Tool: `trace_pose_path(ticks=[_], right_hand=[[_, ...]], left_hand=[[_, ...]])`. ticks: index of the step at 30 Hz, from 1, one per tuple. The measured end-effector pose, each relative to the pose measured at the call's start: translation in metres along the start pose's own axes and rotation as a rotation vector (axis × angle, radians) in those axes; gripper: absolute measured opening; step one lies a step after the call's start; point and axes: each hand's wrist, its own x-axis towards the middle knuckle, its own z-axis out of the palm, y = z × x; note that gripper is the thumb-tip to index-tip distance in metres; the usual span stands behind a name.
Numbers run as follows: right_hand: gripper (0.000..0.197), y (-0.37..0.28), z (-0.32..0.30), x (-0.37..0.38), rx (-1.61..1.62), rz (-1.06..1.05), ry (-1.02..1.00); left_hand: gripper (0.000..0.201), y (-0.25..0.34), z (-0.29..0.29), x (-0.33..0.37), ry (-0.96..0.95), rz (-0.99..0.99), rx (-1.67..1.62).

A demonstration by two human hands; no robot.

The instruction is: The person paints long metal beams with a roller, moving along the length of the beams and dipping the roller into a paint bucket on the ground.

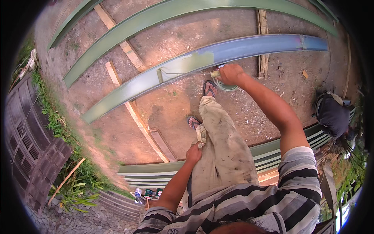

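Note:
My right hand [230, 74] is closed round the handle of a paint roller [159, 75]. Its thin wire frame reaches left, and the narrow roller head rests on a long curved metal beam [187, 62]. Pale green covers the left part of that beam; the right part is blue-grey. Below my right fist, partly hidden by it, is a round container [228, 86] with green on it. My left hand [193, 154] is closed beside my left thigh, gripping a crumpled beige rag [201, 133].
More green curved beams [163, 15] lie beyond, propped on wooden planks [132, 54]. Behind my feet runs a stack of green-and-white strips [152, 173]. Small tins [148, 193] stand at lower left. A dark bundle [333, 113] sits at the right.

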Motion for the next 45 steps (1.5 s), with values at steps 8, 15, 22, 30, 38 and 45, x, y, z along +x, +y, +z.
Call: trace_pose_path(ticks=[8, 15, 22, 30, 38, 45], right_hand=[[0.052, 0.191, -0.005, -0.157, -0.149, 0.298, 0.098], [0.056, 0.185, 0.01, -0.261, -0.025, 0.394, 0.08], [0.062, 0.086, 0.159, -0.347, 0.328, 0.515, 0.257], [0.051, -0.054, 0.275, -0.395, 0.302, 0.651, 0.219], [0.05, -0.009, 0.228, -0.243, 0.837, 0.57, -0.075], [0.043, -0.044, 0.296, -0.318, 0.084, 0.411, 0.422]], left_hand=[[0.031, -0.006, 0.022, -0.008, 0.076, 0.127, 0.067], [0.03, -0.023, 0.08, -0.017, 0.132, 0.143, -0.039], [0.03, -0.063, 0.134, -0.045, 0.275, 0.152, -0.157], [0.032, -0.089, 0.167, -0.063, 0.315, 0.101, -0.256], [0.03, -0.097, 0.175, -0.067, 0.339, 0.172, -0.241], [0.026, -0.105, 0.167, -0.075, 0.347, 0.113, -0.263]])
